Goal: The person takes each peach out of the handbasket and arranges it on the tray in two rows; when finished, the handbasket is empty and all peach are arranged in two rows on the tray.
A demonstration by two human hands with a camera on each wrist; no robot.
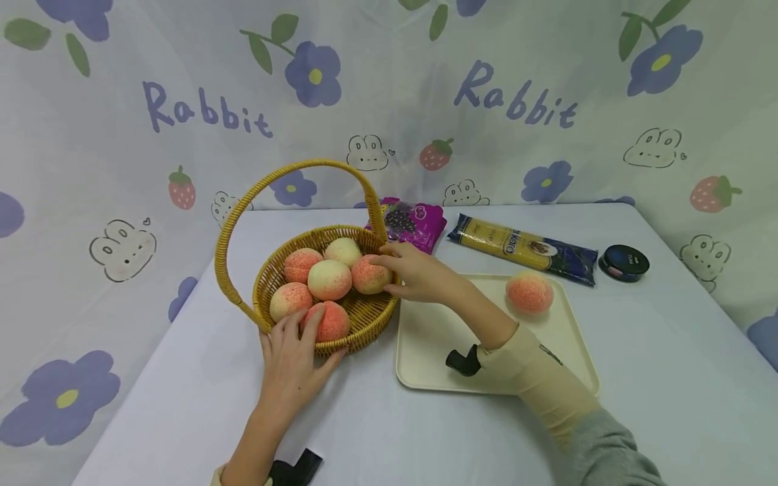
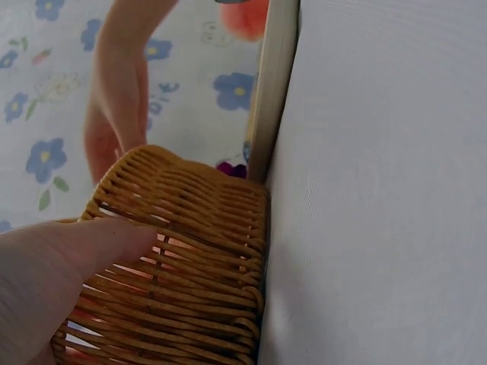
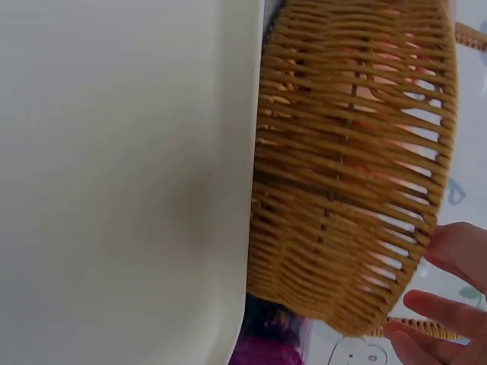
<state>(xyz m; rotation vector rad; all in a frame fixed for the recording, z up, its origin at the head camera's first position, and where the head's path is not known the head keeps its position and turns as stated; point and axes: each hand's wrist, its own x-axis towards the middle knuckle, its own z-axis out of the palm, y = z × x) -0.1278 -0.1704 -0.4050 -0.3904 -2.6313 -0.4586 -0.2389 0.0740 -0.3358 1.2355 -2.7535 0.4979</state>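
Observation:
A woven basket (image 1: 365, 331) with a tall arched handle stands on the table and holds several pink-and-cream peaches (image 1: 329, 280). My left hand (image 1: 294, 361) grips its near rim, the thumb on the outer weave in the left wrist view and the fingers over the rim against a front peach (image 1: 332, 321). Reaching in over the right rim, my right hand (image 1: 419, 273) holds the peach (image 1: 369, 275) at the basket's right side, fingers around its upper right. From the right wrist, the fingers (image 3: 449, 312) show beyond the basket wall, which hides that peach.
A cream tray (image 1: 425, 344) adjoins the basket on the right, bearing one peach (image 1: 529, 293). Behind lie a purple packet (image 1: 416, 226) with dark fruit printed on it, a blue-and-yellow pasta packet (image 1: 523, 248) and a round dark tin (image 1: 624, 262). A printed curtain (image 1: 395, 101) hangs behind the table.

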